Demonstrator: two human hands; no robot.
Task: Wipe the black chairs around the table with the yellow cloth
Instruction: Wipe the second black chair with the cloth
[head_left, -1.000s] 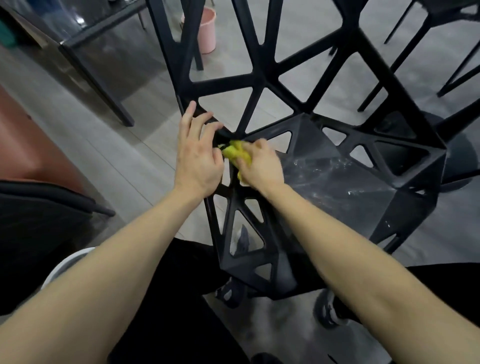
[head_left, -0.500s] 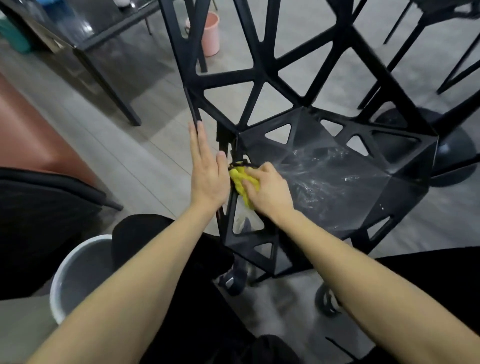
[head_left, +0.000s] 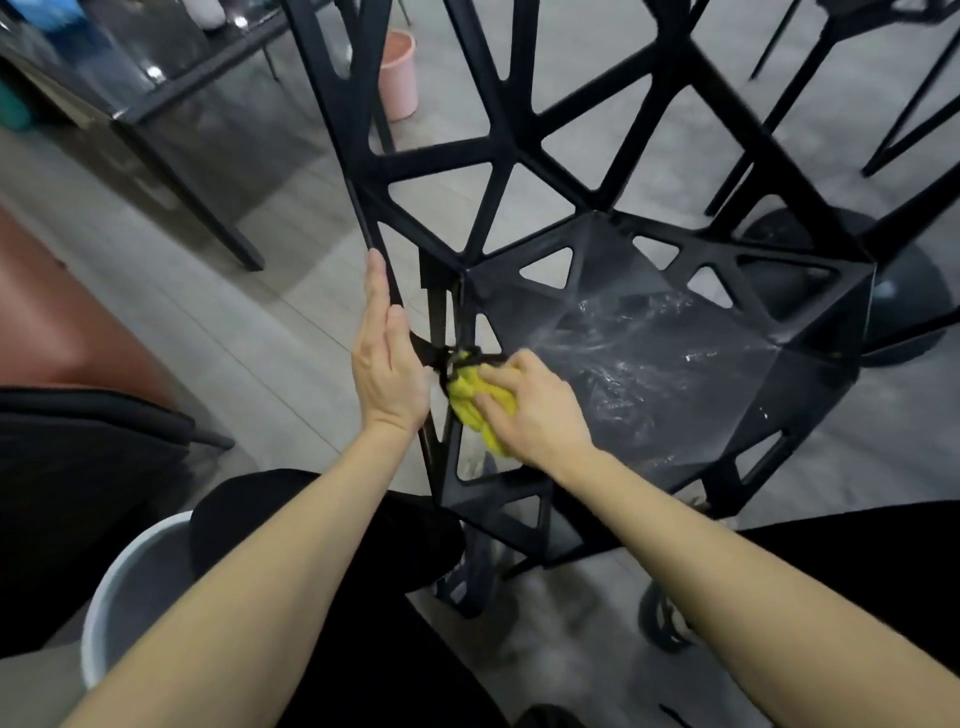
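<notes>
Slid lower along the seat's left edge since a moment ago: right hand (head_left: 535, 408), fingers curled around the bunched yellow cloth (head_left: 470, 397), pressing it against the black chair (head_left: 649, 358) frame. Left hand (head_left: 387, 358) flat, fingers straight, resting against the outer left strut, holding nothing. Wet streaks across the seat. Pink bucket (head_left: 397, 73) on the floor beyond, dark tabletop (head_left: 171, 78) upper left, white bucket (head_left: 130, 592) lower left.

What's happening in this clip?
A person is wiping a black lattice plastic chair. The right hand presses a crumpled yellow cloth against the seat's left edge, while the left hand, fingers straight, steadies the frame. Wet streaks show on the seat.
</notes>
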